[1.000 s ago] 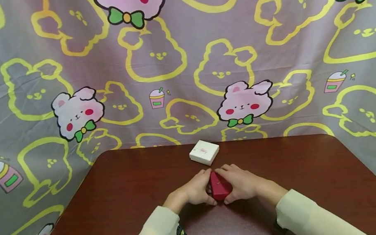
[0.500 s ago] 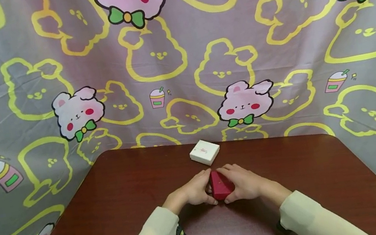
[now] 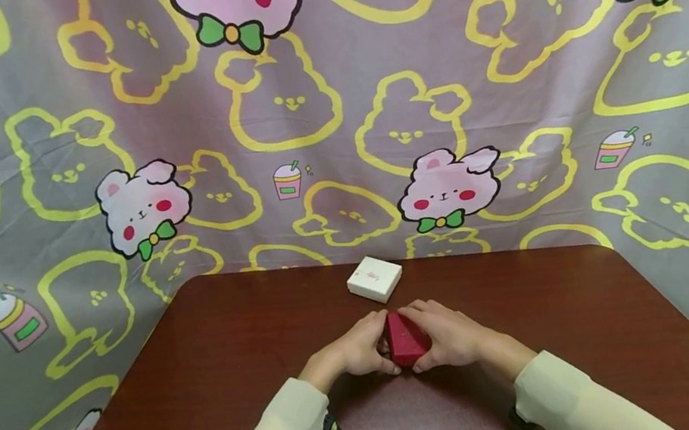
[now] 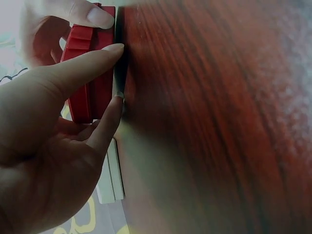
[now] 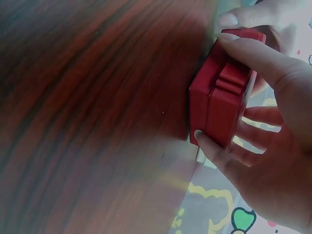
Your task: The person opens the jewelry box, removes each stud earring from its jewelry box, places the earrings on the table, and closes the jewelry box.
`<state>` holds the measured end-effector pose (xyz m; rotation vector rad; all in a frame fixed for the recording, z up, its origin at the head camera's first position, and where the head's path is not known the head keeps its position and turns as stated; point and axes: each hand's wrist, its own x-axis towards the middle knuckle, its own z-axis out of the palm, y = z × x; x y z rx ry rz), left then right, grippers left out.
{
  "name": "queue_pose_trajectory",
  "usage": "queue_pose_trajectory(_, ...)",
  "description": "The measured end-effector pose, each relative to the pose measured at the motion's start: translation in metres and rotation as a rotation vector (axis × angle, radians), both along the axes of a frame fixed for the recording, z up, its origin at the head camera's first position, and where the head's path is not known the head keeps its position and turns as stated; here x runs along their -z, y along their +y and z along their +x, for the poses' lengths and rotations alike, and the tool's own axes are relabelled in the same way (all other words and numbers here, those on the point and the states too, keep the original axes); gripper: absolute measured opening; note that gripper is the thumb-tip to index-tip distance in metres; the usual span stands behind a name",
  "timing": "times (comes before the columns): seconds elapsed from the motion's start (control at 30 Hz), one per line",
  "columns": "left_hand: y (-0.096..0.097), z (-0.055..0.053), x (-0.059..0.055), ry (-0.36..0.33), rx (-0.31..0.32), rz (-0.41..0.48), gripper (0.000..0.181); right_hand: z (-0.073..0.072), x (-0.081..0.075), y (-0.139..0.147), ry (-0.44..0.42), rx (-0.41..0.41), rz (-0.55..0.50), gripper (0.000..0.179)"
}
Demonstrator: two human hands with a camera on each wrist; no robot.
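Angular red box (image 3: 407, 341), perhaps cardboard, hands (image 3: 362, 346) (image 3: 450, 332) gripping

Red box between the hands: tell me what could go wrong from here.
The left hand and right hand grip the red box from opposite sides, so an uneven squeeze might twist or tip it.
The white box sits just beyond it, so a forward push could bump that.
A seam runs along its side; pulling unevenly there might shift the parts.
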<state>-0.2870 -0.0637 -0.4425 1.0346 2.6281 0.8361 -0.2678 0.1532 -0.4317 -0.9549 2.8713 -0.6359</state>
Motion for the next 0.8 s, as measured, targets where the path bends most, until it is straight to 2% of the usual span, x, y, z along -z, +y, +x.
queue_pose_trajectory(0.4, 0.0003, 0.0009, 0.0002, -0.007, -0.011, 0.005, 0.068, -0.0018, -0.0022, 0.0008, -0.025, -0.012, 0.003, 0.092)
queue_pose_trajectory(0.8, 0.0001, 0.0025, 0.0001, -0.016, -0.013, 0.034, 0.067, -0.0010, 0.0003, 0.0011, -0.008, 0.006, 0.004, 0.094)
